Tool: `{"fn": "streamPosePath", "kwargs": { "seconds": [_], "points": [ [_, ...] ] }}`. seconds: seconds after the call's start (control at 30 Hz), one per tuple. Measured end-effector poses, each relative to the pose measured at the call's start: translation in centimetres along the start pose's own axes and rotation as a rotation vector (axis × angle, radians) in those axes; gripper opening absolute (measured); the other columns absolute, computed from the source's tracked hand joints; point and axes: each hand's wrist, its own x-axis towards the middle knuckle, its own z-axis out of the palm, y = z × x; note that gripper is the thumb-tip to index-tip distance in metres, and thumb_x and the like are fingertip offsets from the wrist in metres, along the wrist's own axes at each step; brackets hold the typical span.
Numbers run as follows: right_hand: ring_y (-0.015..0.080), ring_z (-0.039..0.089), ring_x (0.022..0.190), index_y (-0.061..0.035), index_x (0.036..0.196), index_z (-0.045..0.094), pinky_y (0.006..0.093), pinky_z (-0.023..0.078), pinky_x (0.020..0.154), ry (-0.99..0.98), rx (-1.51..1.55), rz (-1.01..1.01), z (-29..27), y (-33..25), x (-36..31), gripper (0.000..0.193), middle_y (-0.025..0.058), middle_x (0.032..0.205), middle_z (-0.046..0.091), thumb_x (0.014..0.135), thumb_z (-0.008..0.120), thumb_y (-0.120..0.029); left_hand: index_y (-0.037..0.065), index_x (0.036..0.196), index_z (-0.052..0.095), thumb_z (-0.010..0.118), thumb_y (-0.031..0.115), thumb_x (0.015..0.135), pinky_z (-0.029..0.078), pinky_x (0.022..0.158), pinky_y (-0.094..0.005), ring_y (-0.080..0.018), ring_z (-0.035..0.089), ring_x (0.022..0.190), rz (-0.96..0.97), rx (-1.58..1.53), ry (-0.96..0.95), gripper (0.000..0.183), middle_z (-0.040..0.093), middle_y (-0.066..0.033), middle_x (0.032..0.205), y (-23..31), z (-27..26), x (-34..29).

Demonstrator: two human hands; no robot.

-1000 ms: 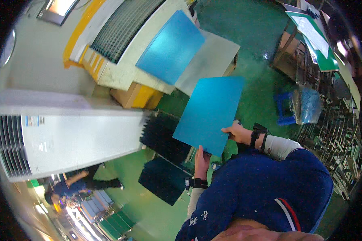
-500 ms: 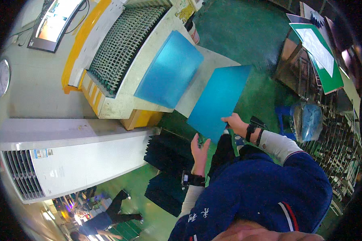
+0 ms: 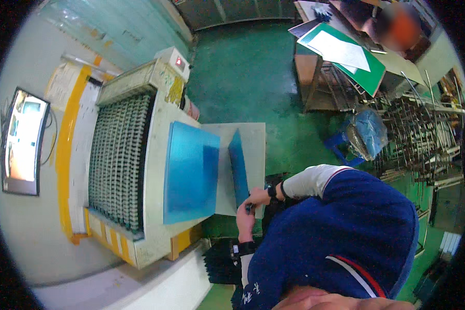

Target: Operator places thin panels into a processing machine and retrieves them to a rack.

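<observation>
A thin blue sheet [image 3: 238, 168] stands steeply tilted, almost edge-on, over a pale board. My right hand [image 3: 259, 197] is closed on its near end. Just beside it, my left hand [image 3: 246, 221] is closed at the sheet's near lower corner, its fingertips partly hidden. A small dark thing between the two hands is too small to make out. To the left, a larger-looking blue sheet [image 3: 188, 181] lies flat on the pale ledge of a roller machine [image 3: 120, 163]. The pale board [image 3: 253, 142] juts out from that ledge.
A screen [image 3: 23, 139] hangs on the left wall. At the far right, a green board [image 3: 375, 77] with white paper lies on a bench. A blue stool [image 3: 336, 144] bears a plastic-wrapped bundle, beside metal racks [image 3: 413, 124]. Dark stacked sheets [image 3: 219, 263] sit low by my left arm.
The held sheet has turned from face-up to nearly edge-on and moved left towards the ledge. My left hand, open before, has closed at its near end. My view has swung round.
</observation>
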Motion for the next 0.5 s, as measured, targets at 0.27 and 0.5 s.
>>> {"fn": "streamPosePath", "kwargs": {
  "seconds": [0.27,0.5],
  "points": [
    [0.0182,0.064,0.062,-0.0029,0.086,0.067,0.0328,0.054,0.054,-0.280,0.289,0.038,-1.8,-4.8,-0.1,0.038,0.0060,0.077,0.065,0.083,0.069,-0.041,0.005,0.118,0.057,0.061,0.014,0.081,0.047,0.081,-0.0437,-0.0394,0.060,0.097,-0.120,0.138,-0.131,0.039,0.062,-0.0219,0.108,-0.7,-5.2,2.4],
    [0.0180,0.063,0.070,-0.0048,0.084,0.064,0.0332,0.053,0.057,-0.248,0.396,-0.051,-10.5,-3.9,1.6,0.025,0.0041,0.078,0.064,0.088,0.064,-0.030,0.000,0.101,0.063,0.059,0.020,0.081,0.047,0.075,-0.0499,-0.0443,0.060,0.087,-0.245,0.382,0.065,0.029,0.064,-0.0238,0.091,-3.5,-8.2,6.6]
  ]
}}
